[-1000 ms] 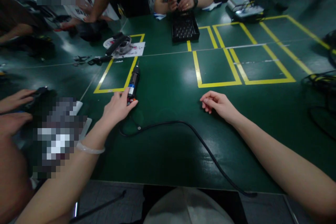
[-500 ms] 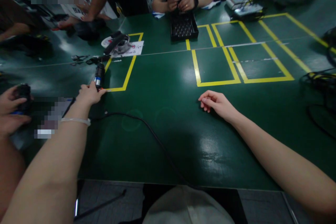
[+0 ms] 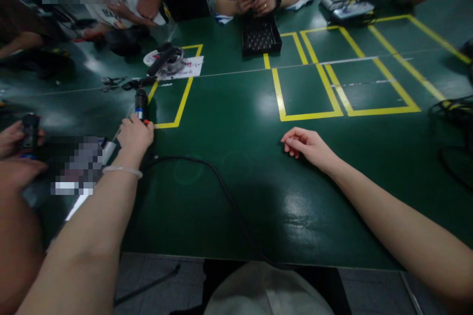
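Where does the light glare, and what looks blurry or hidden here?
In the head view, pale glare whitens the green table left of the right forearm; cables at the right edge look smeared; the right hand is fairly crisp; the black tool in the left hand shows little detail; blocky pixels hide two patches on the left.

The table (image 3: 236,98) before me looks smooth and glossy; the tool (image 3: 141,100) in my left hand (image 3: 135,135) looks like plastic, the near cable (image 3: 224,188) matt and rubbery, the far-left sheet (image 3: 196,67) paper.
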A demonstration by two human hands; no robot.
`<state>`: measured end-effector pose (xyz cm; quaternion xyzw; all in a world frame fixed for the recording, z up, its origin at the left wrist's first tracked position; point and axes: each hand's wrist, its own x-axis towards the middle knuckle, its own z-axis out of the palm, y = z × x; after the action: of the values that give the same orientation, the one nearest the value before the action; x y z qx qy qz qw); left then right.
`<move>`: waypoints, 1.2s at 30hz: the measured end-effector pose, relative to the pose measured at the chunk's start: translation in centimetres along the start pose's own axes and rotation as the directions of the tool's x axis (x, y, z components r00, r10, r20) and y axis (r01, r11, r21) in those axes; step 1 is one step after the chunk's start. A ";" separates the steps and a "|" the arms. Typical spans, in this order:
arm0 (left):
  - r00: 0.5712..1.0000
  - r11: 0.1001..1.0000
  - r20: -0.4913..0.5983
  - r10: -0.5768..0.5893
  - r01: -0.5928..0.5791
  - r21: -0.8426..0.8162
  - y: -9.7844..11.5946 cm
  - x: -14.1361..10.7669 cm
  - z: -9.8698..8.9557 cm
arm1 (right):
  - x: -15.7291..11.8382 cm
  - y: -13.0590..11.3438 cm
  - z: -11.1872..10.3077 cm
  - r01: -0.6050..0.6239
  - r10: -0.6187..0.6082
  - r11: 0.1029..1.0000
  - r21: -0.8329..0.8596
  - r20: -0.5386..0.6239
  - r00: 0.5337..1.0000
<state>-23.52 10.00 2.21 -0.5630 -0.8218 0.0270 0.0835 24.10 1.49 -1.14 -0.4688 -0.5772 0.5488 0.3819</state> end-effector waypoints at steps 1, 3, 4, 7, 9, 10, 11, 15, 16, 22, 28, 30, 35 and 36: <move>1.000 1.000 -0.008 0.003 -0.003 -0.002 0.3 -0.3 -0.1 | 0.0 0.0 0.0 -0.002 0.002 1.000 -0.002 -0.003 1.000; 1.000 1.000 -0.022 0.013 -0.013 -0.004 0.8 -0.9 -0.2 | 0.1 0.1 0.0 -0.004 0.004 1.000 -0.005 -0.006 1.000; 0.999 1.000 -0.027 0.020 -0.020 -0.005 1.1 -1.3 -0.2 | 0.1 0.1 0.1 -0.005 0.005 1.000 -0.007 -0.006 1.000; 0.996 0.997 -0.030 0.081 -0.082 -0.004 2.5 -3.0 -0.6 | 0.1 0.1 0.1 -0.003 0.003 1.000 -0.014 -0.006 1.000; 0.990 0.991 -0.025 0.137 -0.136 0.006 3.8 -4.6 -1.0 | 0.1 0.0 0.2 -0.005 0.004 1.000 -0.019 -0.007 1.000; 0.986 0.986 -0.019 0.165 -0.165 0.014 4.6 -5.5 -1.3 | 0.1 0.0 0.2 -0.006 0.006 1.000 -0.021 -0.008 1.000; 0.984 0.984 -0.017 0.175 -0.175 0.026 5.5 -6.5 -1.7 | 0.1 0.0 0.2 -0.007 0.006 1.000 -0.022 -0.008 1.000; 0.950 0.950 -0.004 0.311 -0.311 0.035 9.3 -10.7 -3.4 | 0.1 0.0 0.3 0.015 -0.016 0.999 -0.037 -0.021 1.000; 0.939 0.938 -0.006 0.345 -0.344 0.030 10.3 -11.8 -3.8 | 0.0 0.0 0.4 0.034 -0.036 0.998 -0.055 -0.028 0.999; 0.849 0.849 -0.019 0.528 -0.529 -0.024 15.8 -16.9 -5.3 | -1.0 -0.7 1.9 0.278 -0.285 0.884 -0.375 0.039 0.958; 0.765 0.761 -0.004 0.644 -0.642 -0.098 19.8 -19.5 -6.1 | -1.6 -0.9 3.2 0.425 -0.359 0.766 -0.483 0.227 0.905; 0.736 0.730 -0.001 0.677 -0.672 -0.123 20.2 -19.9 -6.2 | -1.5 -0.7 3.2 0.444 -0.362 0.756 -0.482 0.257 0.896; 0.697 0.685 -0.017 0.717 -0.708 -0.170 19.7 -19.8 -6.1 | -1.3 -0.3 3.0 0.336 -0.269 0.843 -0.419 0.213 0.939; 0.691 0.677 -0.020 0.722 -0.712 -0.185 19.4 -19.7 -5.9 | -1.3 -0.3 3.0 0.288 -0.228 0.883 -0.370 0.197 0.953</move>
<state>2.29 -1.57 3.27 -0.8440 -0.5362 -0.0005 -0.0072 21.56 -0.56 -1.06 -0.4128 -0.7598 0.3986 0.3056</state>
